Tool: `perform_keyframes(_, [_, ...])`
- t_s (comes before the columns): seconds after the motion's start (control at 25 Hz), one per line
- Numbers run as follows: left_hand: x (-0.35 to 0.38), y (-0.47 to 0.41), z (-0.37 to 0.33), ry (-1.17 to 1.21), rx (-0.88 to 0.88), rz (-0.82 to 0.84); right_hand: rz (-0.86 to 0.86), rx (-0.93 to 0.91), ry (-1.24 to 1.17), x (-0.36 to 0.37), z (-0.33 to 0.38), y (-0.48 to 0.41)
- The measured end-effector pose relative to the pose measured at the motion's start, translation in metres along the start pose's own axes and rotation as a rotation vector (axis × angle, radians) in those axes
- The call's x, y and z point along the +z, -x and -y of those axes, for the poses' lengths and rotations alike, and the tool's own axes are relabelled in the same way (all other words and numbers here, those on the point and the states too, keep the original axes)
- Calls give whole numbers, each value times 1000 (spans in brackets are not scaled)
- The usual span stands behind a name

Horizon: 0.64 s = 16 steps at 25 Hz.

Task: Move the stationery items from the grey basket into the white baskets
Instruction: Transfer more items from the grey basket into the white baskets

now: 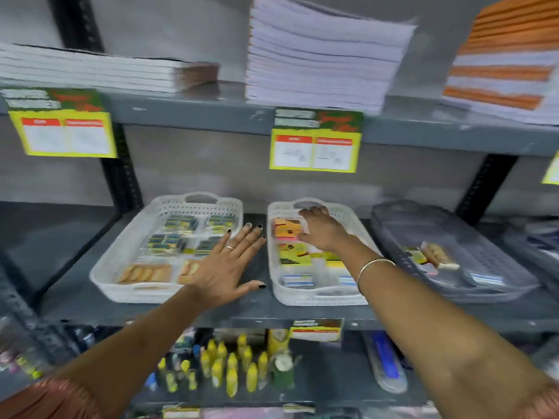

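On the middle shelf stand two white baskets and a grey basket point(496, 285) at the right. The left white basket point(121, 276) holds dark small boxes and packs of tan erasers. The middle white basket point(305, 297) holds orange and yellow-green packs and white-blue boxes. My right hand point(322, 229) reaches deep into the middle white basket, fingers bent down over the orange pack point(286, 228); whether it grips anything is unclear. My left hand point(230, 264) hovers flat with fingers spread over the gap between the white baskets, holding nothing. A few packs point(435, 257) lie in the grey basket.
The shelf above carries stacks of notebooks point(317, 55) and yellow price tags point(314, 149) hanging from its edge. The shelf below holds several yellow glue bottles point(233, 367) and a long pencil case point(384, 361). Black uprights flank the bay.
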<state>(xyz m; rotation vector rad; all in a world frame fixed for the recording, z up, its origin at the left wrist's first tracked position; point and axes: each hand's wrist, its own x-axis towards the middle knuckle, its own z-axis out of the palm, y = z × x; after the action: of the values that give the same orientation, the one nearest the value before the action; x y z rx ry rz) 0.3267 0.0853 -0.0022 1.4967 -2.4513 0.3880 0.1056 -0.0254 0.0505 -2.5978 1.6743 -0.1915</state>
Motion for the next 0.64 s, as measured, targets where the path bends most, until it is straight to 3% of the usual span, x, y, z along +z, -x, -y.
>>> perform_keyframes(0.16, [17, -76, -87, 100, 142, -6, 20, 136, -6, -5, -113, 33])
perform_keyframes(0.36, [41, -152, -171, 51, 276, 19, 92, 259, 17, -1, -233, 71])
perform_keyframes(0.48, [57, -184, -201, 29, 334, 68, 292, 288, 3, 5, -283, 85])
perform_keyframes(0.64, [68, -194, -216, 58, 378, 242, 533, 243, -5, 16, -296, 89])
